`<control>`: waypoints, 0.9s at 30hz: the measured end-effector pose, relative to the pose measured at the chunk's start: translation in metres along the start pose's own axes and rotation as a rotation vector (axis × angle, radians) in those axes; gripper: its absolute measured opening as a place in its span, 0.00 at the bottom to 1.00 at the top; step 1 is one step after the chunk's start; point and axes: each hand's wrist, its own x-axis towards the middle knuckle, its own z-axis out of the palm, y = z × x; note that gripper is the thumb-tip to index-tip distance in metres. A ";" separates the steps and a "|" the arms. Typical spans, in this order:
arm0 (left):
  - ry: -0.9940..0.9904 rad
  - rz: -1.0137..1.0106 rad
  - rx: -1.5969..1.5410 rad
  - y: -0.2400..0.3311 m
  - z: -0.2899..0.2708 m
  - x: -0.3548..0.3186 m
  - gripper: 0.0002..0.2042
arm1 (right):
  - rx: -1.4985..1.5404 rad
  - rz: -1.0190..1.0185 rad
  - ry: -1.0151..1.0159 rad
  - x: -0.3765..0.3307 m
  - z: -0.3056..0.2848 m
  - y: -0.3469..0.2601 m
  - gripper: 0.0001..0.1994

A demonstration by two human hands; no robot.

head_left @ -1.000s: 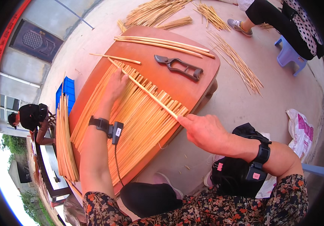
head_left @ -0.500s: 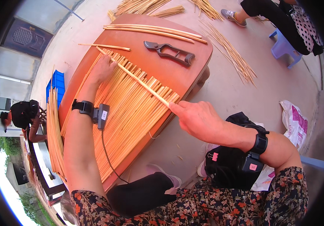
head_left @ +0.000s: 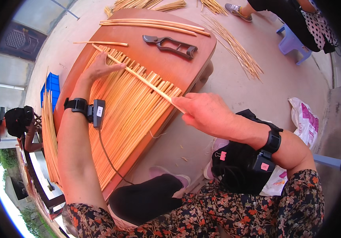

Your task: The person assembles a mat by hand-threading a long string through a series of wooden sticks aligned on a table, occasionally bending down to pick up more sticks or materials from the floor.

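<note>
A row of pale peeled sticks (head_left: 127, 113) lies side by side on the reddish-brown table (head_left: 196, 65), their far ends uneven. One longer stick (head_left: 148, 84) crosses slantwise over those ends. My right hand (head_left: 208, 115) is closed around its near right end, just off the table edge. My left hand (head_left: 98, 68) rests near the stick's far left end, thumb stretched out toward the stick and fingers extended, partly hidden. Beyond the row lie black-handled pruning shears (head_left: 169, 46) and a short loose stick (head_left: 103, 43).
Several long sticks (head_left: 150, 25) lie along the table's far edge. A bundle (head_left: 49, 139) leans at the left beside a blue crate (head_left: 51, 89). More sticks (head_left: 234, 45) lie on the floor. One person sits by a purple stool (head_left: 291, 44); another person (head_left: 18, 123) is at far left.
My left hand has loosened, its thumb now spread away from the fingers. My right hand still grips the stick's near end. The whole view has shifted slightly.
</note>
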 end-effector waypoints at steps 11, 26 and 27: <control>0.073 0.016 0.002 0.007 0.004 0.002 0.68 | 0.031 0.195 -0.065 -0.001 -0.017 0.003 0.08; 0.099 0.052 -0.034 0.017 0.006 -0.003 0.66 | 0.183 0.180 -0.062 -0.004 -0.017 0.009 0.09; 0.098 0.048 -0.039 0.019 0.005 -0.003 0.66 | 0.186 0.187 -0.058 -0.004 -0.018 0.009 0.09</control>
